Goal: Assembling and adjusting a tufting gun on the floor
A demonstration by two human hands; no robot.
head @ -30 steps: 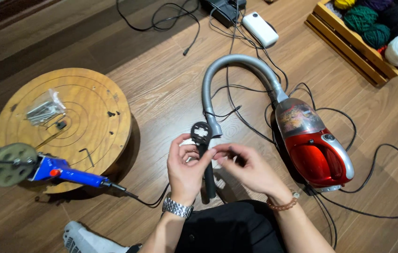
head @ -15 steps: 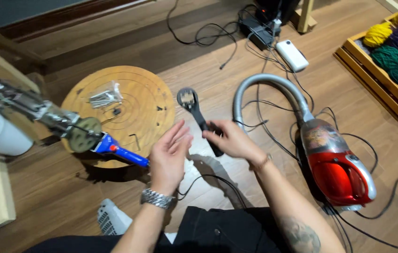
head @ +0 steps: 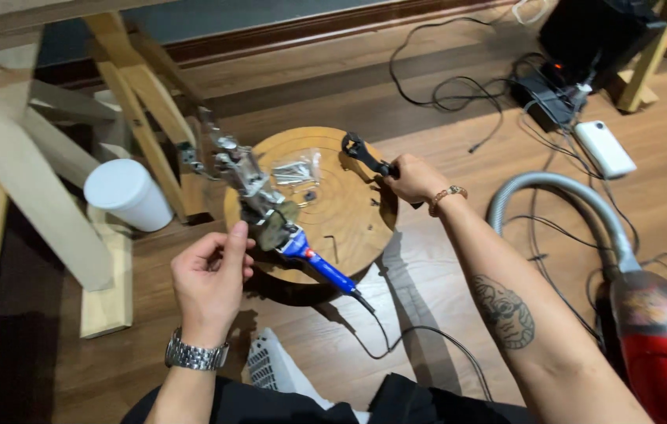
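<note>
My right hand (head: 413,177) is stretched forward and closed on the handle of a black adjustable wrench (head: 359,148). The wrench head lies over the far edge of a round wooden stool top (head: 349,216). My left hand (head: 209,276), a metal watch on its wrist, hovers low on the left with fingers loosely apart and nothing in them. It is just left of a blue-handled rotary tool (head: 314,261) held in a metal clamp arm (head: 233,169). A clear bag of screws (head: 296,169) lies on the stool top.
A white cylinder (head: 128,193) stands by slanted wooden frame legs (head: 141,118) on the left. A red vacuum cleaner (head: 663,345) with a grey hose (head: 565,192) lies on the right. Black cables, a white power bank (head: 605,148) and a black box (head: 584,35) sit beyond.
My view has swung left. My right hand carried the black wrench from in front of me out over the stool top. My left hand let go of it and dropped back.
</note>
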